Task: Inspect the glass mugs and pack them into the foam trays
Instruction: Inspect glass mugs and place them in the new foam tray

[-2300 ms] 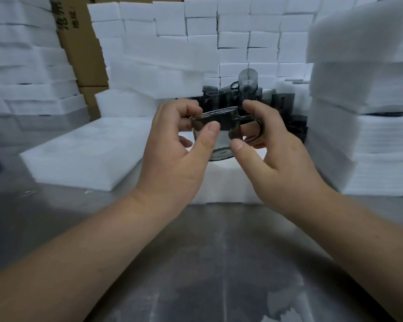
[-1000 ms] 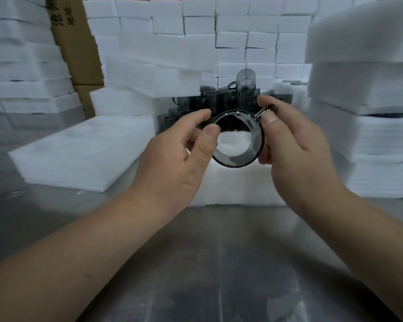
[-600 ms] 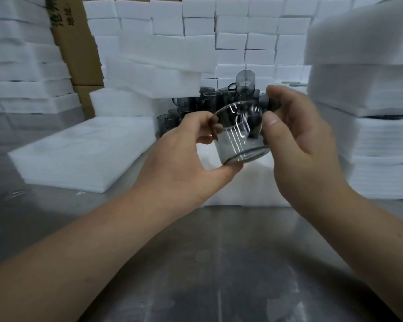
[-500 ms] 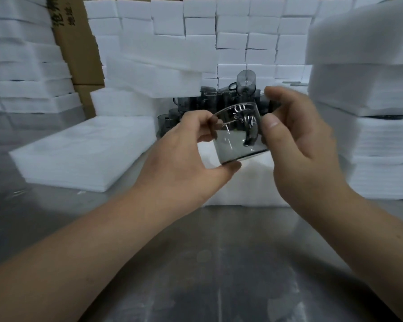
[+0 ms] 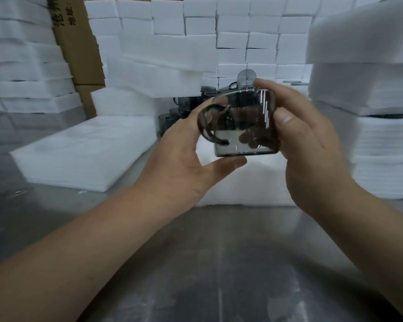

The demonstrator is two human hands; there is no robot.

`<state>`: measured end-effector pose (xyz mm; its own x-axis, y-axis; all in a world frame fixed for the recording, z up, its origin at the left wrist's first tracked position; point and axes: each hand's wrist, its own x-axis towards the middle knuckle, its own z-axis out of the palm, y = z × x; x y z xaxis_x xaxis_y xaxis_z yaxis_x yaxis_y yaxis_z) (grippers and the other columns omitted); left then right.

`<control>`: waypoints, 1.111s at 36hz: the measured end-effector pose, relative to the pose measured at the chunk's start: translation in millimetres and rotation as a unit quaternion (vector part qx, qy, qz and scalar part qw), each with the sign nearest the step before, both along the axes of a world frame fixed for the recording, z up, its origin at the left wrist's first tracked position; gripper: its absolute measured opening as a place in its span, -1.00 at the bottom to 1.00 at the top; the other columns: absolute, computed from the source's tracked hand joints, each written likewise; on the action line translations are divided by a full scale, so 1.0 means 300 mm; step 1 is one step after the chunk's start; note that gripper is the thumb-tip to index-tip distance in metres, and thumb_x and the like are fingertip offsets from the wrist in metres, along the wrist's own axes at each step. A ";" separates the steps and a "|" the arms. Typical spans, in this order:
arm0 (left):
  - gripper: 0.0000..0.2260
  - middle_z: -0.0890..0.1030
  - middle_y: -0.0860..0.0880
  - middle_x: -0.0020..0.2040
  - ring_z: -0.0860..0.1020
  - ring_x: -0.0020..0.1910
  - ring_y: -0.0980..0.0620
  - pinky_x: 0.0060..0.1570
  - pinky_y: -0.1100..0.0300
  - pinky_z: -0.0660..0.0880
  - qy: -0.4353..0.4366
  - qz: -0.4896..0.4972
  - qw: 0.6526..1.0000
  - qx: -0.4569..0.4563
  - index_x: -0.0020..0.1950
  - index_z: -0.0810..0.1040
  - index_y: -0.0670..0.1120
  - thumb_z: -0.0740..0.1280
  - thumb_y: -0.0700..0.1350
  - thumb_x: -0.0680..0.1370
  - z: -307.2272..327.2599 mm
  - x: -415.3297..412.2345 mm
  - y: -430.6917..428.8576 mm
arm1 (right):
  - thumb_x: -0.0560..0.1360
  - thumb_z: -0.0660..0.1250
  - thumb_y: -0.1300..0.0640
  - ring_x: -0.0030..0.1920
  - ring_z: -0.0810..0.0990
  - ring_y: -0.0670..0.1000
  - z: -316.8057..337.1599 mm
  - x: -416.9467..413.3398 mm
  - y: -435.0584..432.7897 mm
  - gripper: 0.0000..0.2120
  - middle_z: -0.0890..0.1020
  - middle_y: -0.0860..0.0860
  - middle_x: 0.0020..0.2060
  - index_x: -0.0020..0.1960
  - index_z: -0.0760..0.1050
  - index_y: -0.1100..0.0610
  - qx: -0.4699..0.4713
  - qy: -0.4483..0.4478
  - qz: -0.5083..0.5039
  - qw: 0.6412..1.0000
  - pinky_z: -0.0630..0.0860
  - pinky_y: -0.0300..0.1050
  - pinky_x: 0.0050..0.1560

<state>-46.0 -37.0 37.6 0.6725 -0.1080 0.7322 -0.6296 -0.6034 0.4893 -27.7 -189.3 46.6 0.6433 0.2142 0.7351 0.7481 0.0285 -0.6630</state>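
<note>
- Both grips pinch one smoked glass mug [image 5: 244,126], held upright in the air above the desk [image 5: 196,263], just toward 12 o'clock from the middle of the view. The right hand [image 5: 310,149] clamps the wall between thumb and fingers, whose tips show dark through the glass. The left hand [image 5: 182,156] props the base with its thumb, its fingers rising behind the handle [image 5: 206,126], which points to 9 o'clock.
- Biggest risk, as I judge it, is a drop. Smooth glass is held mostly by fingertips, and if one hand lets go to re-grip before the other has it firmly, the mug would fall onto the hard metal desk and probably break.
- A lesser risk is swinging the mug toward 11 o'clock, which could knock it against the cluster of loose mugs [image 5: 186,108] there. Glass on glass chips.
- Smallest risk: finger marks on the wall could be mistaken for flaws or hide real ones.
- Largest container: the stack of foam trays [image 5: 370,135] at 3 o'clock. A dark sliver shows between two layers, but what it is cannot be told.
- Next is the flat foam tray [image 5: 86,149] on the desk at 9 o'clock. Nothing stands up out of it, and its pockets are too faint to make out.
- The held mug is empty.
</note>
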 end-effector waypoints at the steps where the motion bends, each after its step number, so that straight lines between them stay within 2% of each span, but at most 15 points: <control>1: -0.62 0.40 0.60 -0.02 0.35 0.08 0.55 0.03 0.64 0.24 -0.003 -0.007 1.000 0.004 0.06 0.34 0.44 0.32 0.24 0.28 0.001 -0.001 -0.001 | 0.35 0.14 -0.10 -0.12 0.61 0.05 0.001 0.000 -0.001 -0.63 0.60 -0.09 -0.07 0.14 0.42 -0.11 -0.005 0.002 0.007 1.000 0.56 0.09 -0.01; 5: -0.64 0.45 0.55 -0.02 0.41 0.07 0.52 0.00 0.62 0.28 -0.005 -0.034 0.999 -0.004 0.03 0.38 0.39 0.37 0.15 0.29 -0.003 0.002 0.002 | 0.32 0.17 -0.09 -0.17 0.60 -0.04 0.005 0.000 0.000 -0.65 0.61 -0.10 -0.16 0.08 0.46 -0.11 -0.010 0.001 0.023 1.000 0.54 -0.14 -0.12; 9: -0.59 0.47 0.50 -0.01 0.42 0.09 0.48 0.02 0.59 0.31 -0.002 -0.012 1.000 0.008 0.04 0.40 0.40 0.44 0.14 0.27 -0.005 0.009 0.005 | 0.32 0.20 -0.06 -0.26 0.55 -0.15 0.002 0.004 0.001 -0.71 0.59 -0.13 -0.24 0.00 0.49 -0.01 0.006 0.004 0.047 0.999 0.46 -0.32 -0.24; 12: -0.70 0.51 0.47 -0.06 0.44 0.04 0.48 -0.02 0.59 0.32 0.013 -0.001 1.000 0.021 0.02 0.50 0.34 0.42 0.09 0.33 -0.009 0.010 0.003 | 0.31 0.24 -0.06 -0.23 0.55 -0.14 0.000 0.009 0.000 -0.79 0.60 -0.15 -0.27 -0.08 0.50 -0.06 0.000 -0.001 0.031 1.000 0.49 -0.22 -0.18; 15: -0.64 0.42 0.59 -0.12 0.34 -0.03 0.60 -0.05 0.66 0.23 0.034 0.054 0.995 0.071 0.08 0.38 0.43 0.38 0.18 0.35 -0.008 0.007 -0.001 | 0.27 0.30 -0.07 -0.20 0.55 -0.09 -0.006 0.019 0.000 -0.85 0.61 -0.13 -0.25 -0.17 0.52 -0.10 0.011 0.006 0.001 1.000 0.49 -0.09 -0.12; 18: -0.55 0.51 0.31 0.03 0.41 0.08 0.29 0.07 0.34 0.31 0.034 0.133 0.980 0.140 0.18 0.49 0.21 0.26 0.24 0.32 -0.011 0.009 -0.005 | 0.25 0.33 -0.09 -0.18 0.54 -0.05 -0.011 0.031 0.000 -0.86 0.59 -0.10 -0.25 -0.20 0.52 -0.10 0.025 0.015 -0.033 0.999 0.49 -0.10 -0.12; 19: -0.50 0.52 0.21 0.11 0.42 0.12 0.17 0.07 0.27 0.31 0.033 0.155 0.977 0.144 0.22 0.48 0.14 0.22 0.25 0.32 -0.012 0.008 -0.006 | 0.25 0.34 -0.09 -0.17 0.54 -0.04 -0.012 0.035 -0.002 -0.86 0.59 -0.09 -0.24 -0.22 0.52 -0.09 0.034 0.020 -0.043 0.998 0.50 -0.11 -0.11; 21: -0.48 0.51 0.12 0.18 0.43 0.18 0.08 0.10 0.21 0.31 0.037 0.174 0.978 0.113 0.28 0.43 0.08 0.19 0.23 0.36 -0.014 0.008 -0.001 | 0.24 0.36 -0.09 -0.17 0.54 -0.05 -0.010 0.043 -0.005 -0.86 0.59 -0.09 -0.24 -0.22 0.52 -0.09 0.053 0.029 -0.062 0.996 0.49 -0.16 -0.12; 23: -0.56 0.50 0.18 0.11 0.46 0.13 0.14 0.08 0.28 0.36 0.040 0.154 0.987 0.037 0.23 0.36 0.12 0.20 0.14 0.35 -0.014 0.011 0.012 | 0.27 0.38 -0.04 -0.19 0.53 -0.07 -0.008 0.047 -0.006 -0.88 0.58 -0.10 -0.24 -0.21 0.51 -0.08 0.061 0.039 -0.075 0.995 0.46 -0.20 -0.14; 26: -0.66 0.46 0.25 0.02 0.44 0.02 0.33 -0.11 0.55 0.33 0.047 0.088 0.993 -0.068 0.14 0.22 0.18 0.17 0.02 0.38 -0.005 0.012 0.024 | 0.32 0.34 0.01 -0.21 0.54 -0.15 -0.007 0.048 -0.007 -0.91 0.59 -0.15 -0.26 -0.17 0.51 -0.07 0.063 0.052 -0.080 0.993 0.42 -0.29 -0.17; 28: -0.66 0.48 0.23 0.05 0.45 0.01 0.36 -0.08 0.57 0.33 0.049 0.042 0.991 -0.119 0.16 0.21 0.19 0.15 -0.03 0.41 0.000 0.009 0.022 | 0.33 0.32 0.01 -0.20 0.56 -0.16 -0.004 0.043 -0.003 -0.86 0.60 -0.16 -0.26 -0.12 0.51 -0.06 0.068 0.070 -0.069 0.993 0.43 -0.30 -0.16; 33: -0.64 0.53 0.15 0.14 0.51 0.13 0.22 0.15 0.37 0.41 0.059 -0.058 0.976 -0.200 0.23 0.26 0.18 0.14 -0.07 0.45 0.011 0.007 0.022 | 0.38 0.25 0.06 -0.11 0.57 0.04 0.008 0.034 0.000 -0.68 0.62 0.04 -0.14 0.10 0.49 0.13 0.117 0.138 0.036 0.983 0.52 0.00 -0.02; 35: -0.57 0.48 0.16 0.22 0.48 0.17 0.23 0.17 0.32 0.40 0.063 -0.087 0.979 -0.172 0.30 0.25 0.15 0.21 0.00 0.44 0.017 0.004 0.027 | 0.40 0.23 0.06 -0.06 0.58 0.08 0.015 0.032 -0.001 -0.60 0.62 0.09 -0.08 0.19 0.46 0.21 0.134 0.169 0.083 0.973 0.51 0.04 0.07; 37: -0.41 0.40 0.04 0.36 0.42 0.29 0.15 0.29 0.12 0.35 0.069 -0.112 0.982 -0.133 0.43 0.23 0.01 0.22 0.09 0.41 0.013 0.004 0.025 | 0.45 0.21 0.08 0.04 0.59 0.15 0.020 0.027 0.002 -0.55 0.62 0.19 0.03 0.28 0.40 0.27 0.141 0.198 0.122 0.962 0.49 0.10 0.16; 40: -0.31 0.31 -0.03 0.44 0.34 0.37 0.10 0.37 -0.05 0.27 0.080 -0.133 0.983 -0.102 0.50 0.14 -0.07 0.20 0.16 0.43 0.011 -0.003 0.014 | 0.49 0.16 0.10 0.05 0.60 0.12 0.018 0.027 0.003 -0.70 0.65 0.13 -0.02 0.14 0.51 0.18 0.148 0.219 0.183 0.947 0.49 0.08 0.14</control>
